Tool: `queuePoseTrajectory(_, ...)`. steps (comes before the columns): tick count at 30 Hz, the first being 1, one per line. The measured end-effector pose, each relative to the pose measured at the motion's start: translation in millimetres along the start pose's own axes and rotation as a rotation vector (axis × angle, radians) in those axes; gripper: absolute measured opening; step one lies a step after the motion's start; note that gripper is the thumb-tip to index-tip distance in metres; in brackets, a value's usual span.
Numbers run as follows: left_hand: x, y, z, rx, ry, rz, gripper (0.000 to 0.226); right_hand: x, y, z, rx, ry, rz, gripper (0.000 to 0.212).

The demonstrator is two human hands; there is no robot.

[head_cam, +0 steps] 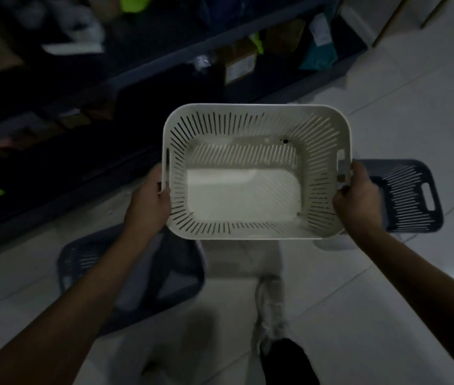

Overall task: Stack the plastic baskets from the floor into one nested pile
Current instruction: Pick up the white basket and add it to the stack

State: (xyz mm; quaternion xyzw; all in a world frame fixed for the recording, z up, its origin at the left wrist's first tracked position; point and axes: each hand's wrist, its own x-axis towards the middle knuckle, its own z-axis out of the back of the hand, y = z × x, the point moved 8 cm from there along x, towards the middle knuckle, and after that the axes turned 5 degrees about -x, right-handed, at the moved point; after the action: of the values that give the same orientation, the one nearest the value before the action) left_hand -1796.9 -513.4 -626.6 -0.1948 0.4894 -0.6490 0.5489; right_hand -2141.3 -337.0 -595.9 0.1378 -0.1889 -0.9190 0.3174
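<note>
**White basket held level above the floor**

The left hand (150,198) clamps the white basket (253,226) at its left rim; the basket opens upward, long axis left to right; the right hand (357,195) clamps its right handle; dark baskets (411,195) sit on the floor (386,301) below.

A white slotted plastic basket (256,173) is held upright in the air, opening upward and empty. Two dark blue-grey slotted baskets sit on the tiled floor: one (411,195) behind its right end, another (137,276) below its left.

held basket (256,173) centre | floor baskets: 1 left (125,273) | 1 right (411,195)
</note>
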Motion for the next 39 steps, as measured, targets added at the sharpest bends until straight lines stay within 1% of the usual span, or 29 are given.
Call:
queuePoseTrajectory(3, -31, 9, 74, 0.033, -0.032, -0.004, 0.044, -44, 59, -4, 0.01, -0.014, 0.062, 0.053)
queuePoseTrajectory(5, -53, 24, 126, 0.056, -0.075, 0.013, 0.044, -76, 101, -13, 0.017, 0.013, 0.092, 0.051)
queuePoseTrajectory(9, -101, 60, 213, 0.091, -0.1, 0.049, 0.046, -139, 168, -36, 0.042, 0.105, 0.177, 0.044)
queuePoseTrajectory(12, -140, 92, 259, 0.102, -0.108, 0.097, 0.044, -181, 201, -54, 0.031, 0.158, 0.226, 0.04)
queuePoseTrajectory(15, -172, 117, 288, 0.135, -0.152, 0.156, 0.043, -212, 220, -76, 0.014, 0.217, 0.268, 0.038)
queuePoseTrajectory(21, -200, 146, 280, 0.103, -0.174, 0.233, 0.048, -226, 216, -90, -0.042, 0.269, 0.299, 0.04)
queuePoseTrajectory(28, -201, 160, 248, 0.068, -0.168, 0.294, 0.045, -209, 201, -98, -0.106, 0.331, 0.309, 0.036)
queuePoseTrajectory(34, -197, 174, 233, 0.077, -0.174, 0.356, 0.046, -195, 194, -116, -0.125, 0.364, 0.311, 0.039)
queuePoseTrajectory(39, -198, 189, 226, 0.082, -0.189, 0.395, 0.044, -195, 193, -128, -0.144, 0.354, 0.326, 0.037)
